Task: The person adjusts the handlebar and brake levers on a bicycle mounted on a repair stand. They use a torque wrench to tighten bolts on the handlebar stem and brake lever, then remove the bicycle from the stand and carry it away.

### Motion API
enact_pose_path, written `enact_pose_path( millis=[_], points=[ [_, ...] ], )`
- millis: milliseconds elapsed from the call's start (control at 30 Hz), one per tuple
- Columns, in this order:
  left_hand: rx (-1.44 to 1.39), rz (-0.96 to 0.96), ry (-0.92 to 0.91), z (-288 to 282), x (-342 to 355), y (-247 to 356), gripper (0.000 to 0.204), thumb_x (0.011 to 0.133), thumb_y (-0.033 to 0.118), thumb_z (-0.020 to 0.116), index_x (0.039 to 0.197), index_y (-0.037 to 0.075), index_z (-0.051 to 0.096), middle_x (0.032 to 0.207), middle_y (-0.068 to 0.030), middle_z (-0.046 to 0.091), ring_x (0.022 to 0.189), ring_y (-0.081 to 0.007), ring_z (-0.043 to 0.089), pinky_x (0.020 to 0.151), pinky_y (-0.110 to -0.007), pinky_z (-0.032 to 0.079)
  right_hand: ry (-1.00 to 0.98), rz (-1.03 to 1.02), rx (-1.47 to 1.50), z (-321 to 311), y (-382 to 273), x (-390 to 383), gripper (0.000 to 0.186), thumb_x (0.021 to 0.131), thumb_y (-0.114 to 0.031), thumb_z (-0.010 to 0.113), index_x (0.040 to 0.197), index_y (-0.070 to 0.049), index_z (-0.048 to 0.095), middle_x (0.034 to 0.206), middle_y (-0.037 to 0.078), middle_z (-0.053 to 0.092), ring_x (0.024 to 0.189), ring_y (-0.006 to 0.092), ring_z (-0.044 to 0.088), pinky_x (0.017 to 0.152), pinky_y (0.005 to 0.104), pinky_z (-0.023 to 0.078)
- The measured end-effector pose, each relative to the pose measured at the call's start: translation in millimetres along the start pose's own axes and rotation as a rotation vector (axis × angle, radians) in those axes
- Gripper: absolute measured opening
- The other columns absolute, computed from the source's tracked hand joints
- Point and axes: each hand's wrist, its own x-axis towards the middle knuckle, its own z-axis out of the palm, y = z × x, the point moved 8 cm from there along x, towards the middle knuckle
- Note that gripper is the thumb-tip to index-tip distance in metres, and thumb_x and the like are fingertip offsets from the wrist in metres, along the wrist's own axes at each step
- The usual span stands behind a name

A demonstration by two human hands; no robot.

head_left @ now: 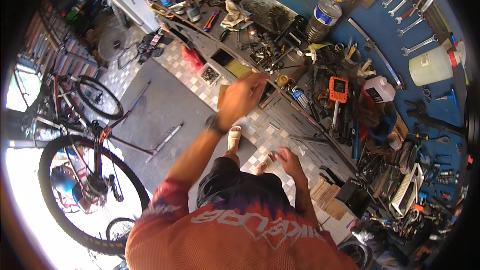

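Observation:
My left hand (242, 95), with a dark watch (215, 123) on its wrist, reaches to the front edge of the cluttered workbench (310, 115). Its fingers are slightly blurred and look stretched out, with nothing visible in them. They hover at or over an open drawer (232, 63); whether they touch it I cannot tell. Beyond the fingertips lie a small yellowish roll (283, 80) and a set of blue-and-silver hex keys (300, 98). Lower and to the right, my right hand (292, 163) hangs in front of the drawers, fingers loosely apart and holding nothing.
A mountain bike (95, 170) stands at the left beside a grey mat (167, 105). An orange-headed tool (338, 89), a clear bottle (324, 17) and a white jug (379, 89) crowd the bench. Wrenches (419, 45) hang on the blue wall. Wood blocks (327, 197) stand at the lower right.

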Motion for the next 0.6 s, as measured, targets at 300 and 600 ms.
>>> enact_pose_path(
  millis=[300, 600],
  points=[
    [0.832, 0.706, -0.301, 182.5, 191.9, -137.7, 0.041, 0.093, 0.016, 0.058, 0.133, 0.012, 0.064, 0.132, -0.0058, 0.064, 0.128, -0.0265, 0.058, 0.115, -0.048, 0.041, 0.437, 0.665, 0.045, 7.7, 137.9, -225.7, 0.039, 0.099, -0.029, 0.068, 0.13, -0.006, 0.067, 0.111, 0.019, 0.074, 0.093, 0.0329, 0.074, 0.087, 0.0414, 0.057],
    [0.175, 0.336, 0.309, 7.3, 62.6, -48.4, 0.043, 0.081, 0.015, 0.077, 0.119, 0.007, 0.057, 0.115, -0.0125, 0.062, 0.114, -0.0333, 0.063, 0.105, -0.047, 0.047, 0.083, 0.255, 0.134, 56.8, 142.6, -256.7, 0.029, 0.099, -0.015, 0.067, 0.126, -0.004, 0.069, 0.114, 0.01, 0.073, 0.096, 0.0172, 0.069, 0.087, 0.0339, 0.055]
  ],
)
